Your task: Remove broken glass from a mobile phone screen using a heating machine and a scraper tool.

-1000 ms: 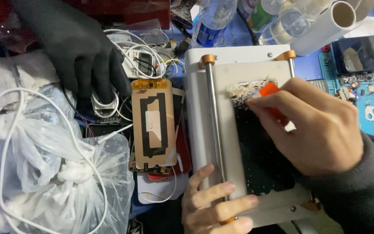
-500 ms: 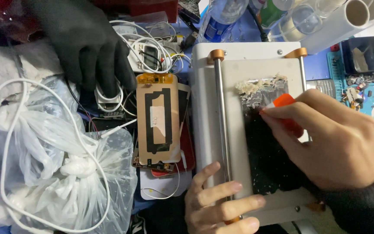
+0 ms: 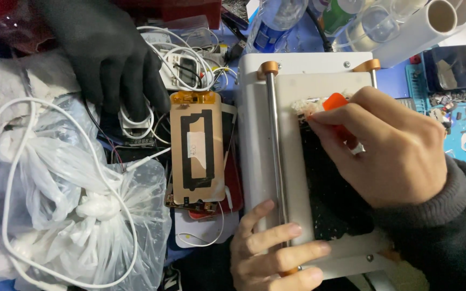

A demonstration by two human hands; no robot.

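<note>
A: Which way does the black screen panel (image 3: 330, 188) lie?

B: It lies flat on the white heating plate machine (image 3: 308, 86), with its long axis running from the far edge of the machine toward the person. Its far end is crusted with pale glue residue (image 3: 307, 105); its near end stops just short of the machine's front edge.

A: And the right hand (image 3: 389, 151)?

B: It is curled tight around an orange scraper (image 3: 334, 101), whose tip sits at the residue on the panel's far end. The wrist comes in from the right of the machine in a dark sleeve, knuckles up, the hand covering the middle of the panel.

A: The left hand (image 3: 271, 253)?

B: It holds no tool. 3 fingers are loosely spread and pressed flat against the machine's near left corner, across the lower end of the metal rod (image 3: 276, 156) that runs along the panel's left side.

A: Anything left of the machine?

B: A phone frame with gold film (image 3: 198, 148) lies just beside it, its long axis parallel to the panel. Farther left sits a clear plastic bag (image 3: 66, 215) with a white cable (image 3: 6, 161) looped over it. Another person's black-gloved hand (image 3: 109, 54) rests on tangled cables beyond the frame.
</note>
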